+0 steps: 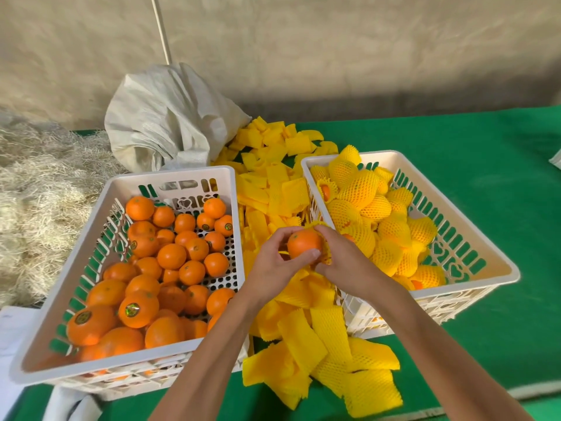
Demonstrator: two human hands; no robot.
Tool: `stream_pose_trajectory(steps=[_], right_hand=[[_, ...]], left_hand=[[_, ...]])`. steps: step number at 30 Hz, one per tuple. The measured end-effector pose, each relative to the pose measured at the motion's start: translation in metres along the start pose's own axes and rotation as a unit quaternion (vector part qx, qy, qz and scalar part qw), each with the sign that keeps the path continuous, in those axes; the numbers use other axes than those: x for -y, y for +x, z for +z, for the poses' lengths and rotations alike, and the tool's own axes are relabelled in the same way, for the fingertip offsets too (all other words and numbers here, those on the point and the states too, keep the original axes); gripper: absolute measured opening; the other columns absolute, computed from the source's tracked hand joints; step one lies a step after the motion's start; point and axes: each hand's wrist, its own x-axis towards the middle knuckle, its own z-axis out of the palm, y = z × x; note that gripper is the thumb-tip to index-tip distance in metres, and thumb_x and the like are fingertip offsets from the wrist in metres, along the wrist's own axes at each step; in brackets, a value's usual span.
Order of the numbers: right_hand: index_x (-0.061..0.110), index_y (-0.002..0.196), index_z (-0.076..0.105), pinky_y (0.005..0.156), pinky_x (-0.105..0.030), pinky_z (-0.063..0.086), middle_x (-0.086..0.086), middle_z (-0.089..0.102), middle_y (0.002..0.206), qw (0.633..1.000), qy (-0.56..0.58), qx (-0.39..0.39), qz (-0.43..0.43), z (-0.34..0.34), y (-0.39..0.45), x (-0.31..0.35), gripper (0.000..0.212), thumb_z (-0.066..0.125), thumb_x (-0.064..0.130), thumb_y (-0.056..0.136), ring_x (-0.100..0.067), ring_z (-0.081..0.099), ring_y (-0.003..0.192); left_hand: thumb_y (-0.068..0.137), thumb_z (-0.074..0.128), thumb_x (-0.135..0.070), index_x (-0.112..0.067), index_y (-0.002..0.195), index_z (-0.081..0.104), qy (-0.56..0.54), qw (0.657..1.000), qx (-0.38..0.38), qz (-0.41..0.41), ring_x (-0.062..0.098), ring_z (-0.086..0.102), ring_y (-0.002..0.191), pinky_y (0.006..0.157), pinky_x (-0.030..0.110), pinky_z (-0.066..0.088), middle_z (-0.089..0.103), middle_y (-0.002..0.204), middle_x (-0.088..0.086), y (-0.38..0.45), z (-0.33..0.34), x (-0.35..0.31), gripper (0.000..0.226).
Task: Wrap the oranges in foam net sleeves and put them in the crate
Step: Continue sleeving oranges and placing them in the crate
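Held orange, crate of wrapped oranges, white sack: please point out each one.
held orange (303, 244), head view, bare front skin
crate of wrapped oranges (498, 262), head view, right rim
white sack (164, 117), head view, middle folds

L hand (274, 262) + R hand (343, 262) grip orange (303, 243), yellow foam sleeve (326, 253) half on, just left of wrapped-fruit crate (498, 268).
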Motion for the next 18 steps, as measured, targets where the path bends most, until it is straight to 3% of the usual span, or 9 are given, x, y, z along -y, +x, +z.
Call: stream_pose_trajectory(steps=[4, 7, 9, 12, 15, 18], right_hand=[[0.016, 0.158, 0.028, 0.113, -0.026, 0.029, -0.003, 0.031, 0.158, 0.997, -0.022, -0.071, -0.024, 0.012, -0.009, 0.012, 0.068, 0.061, 0.013, 0.099, -0.02, 0.029, 0.148], [0.018, 0.159, 0.024, 0.116, -0.034, 0.035, -0.002, 0.026, 0.16, 0.993, -0.073, -0.081, -0.053, 0.028, -0.016, 0.026, 0.065, 0.053, 0.009, 0.102, -0.023, 0.026, 0.149], [0.018, 0.16, 0.02, 0.115, -0.037, 0.039, -0.002, 0.02, 0.163, 0.99, -0.102, -0.08, -0.053, 0.036, -0.018, 0.033, 0.066, 0.05, 0.008, 0.103, -0.025, 0.027, 0.15], [0.021, 0.161, 0.018, 0.111, -0.036, 0.044, 0.0, 0.017, 0.166, 0.989, -0.105, -0.088, -0.059, 0.037, -0.019, 0.043, 0.066, 0.048, 0.008, 0.103, -0.023, 0.031, 0.148], [0.03, 0.161, 0.019, 0.106, -0.034, 0.049, 0.005, 0.032, 0.162, 0.992, -0.024, -0.104, -0.063, 0.03, -0.019, 0.046, 0.07, 0.053, 0.01, 0.103, -0.016, 0.041, 0.142], [0.038, 0.157, 0.027, 0.081, -0.021, 0.051, 0.014, 0.05, 0.148, 0.987, 0.121, -0.099, -0.036, 0.029, -0.018, 0.043, 0.067, 0.058, 0.016, 0.102, -0.005, 0.058, 0.111]], left_hand=[[0.076, 0.087, -0.049, -0.026, 0.133, 0.061, 0.108, 0.991, -0.078, -0.032, 0.011, 0.061, 0.11, 0.081, 0.015, 0.053, 0.063, 0.123, -0.014, 0.006, 0.001, 0.008, 0.066], [0.083, 0.08, -0.054, -0.019, 0.145, 0.056, 0.274, 0.954, -0.122, -0.003, 0.021, 0.051, 0.121, 0.099, 0.037, 0.05, 0.061, 0.131, 0.0, 0.007, 0.004, 0.015, 0.075], [0.087, 0.074, -0.056, -0.016, 0.147, 0.055, 0.319, 0.937, -0.141, 0.004, 0.029, 0.049, 0.12, 0.101, 0.045, 0.046, 0.06, 0.13, 0.008, 0.006, 0.003, 0.015, 0.074], [0.088, 0.073, -0.055, -0.013, 0.145, 0.054, 0.311, 0.937, -0.157, 0.001, 0.028, 0.05, 0.116, 0.097, 0.039, 0.047, 0.055, 0.128, 0.011, 0.006, 0.001, 0.015, 0.074], [0.084, 0.082, -0.048, -0.015, 0.143, 0.045, 0.221, 0.959, -0.177, -0.024, 0.004, 0.05, 0.103, 0.08, 0.014, 0.044, 0.046, 0.127, 0.004, 0.006, 0.001, 0.01, 0.077], [0.082, 0.086, -0.04, -0.021, 0.148, 0.04, 0.098, 0.976, -0.153, -0.118, 0.005, 0.053, 0.102, 0.072, 0.016, 0.043, 0.05, 0.123, -0.001, 0.011, -0.005, 0.008, 0.082]])
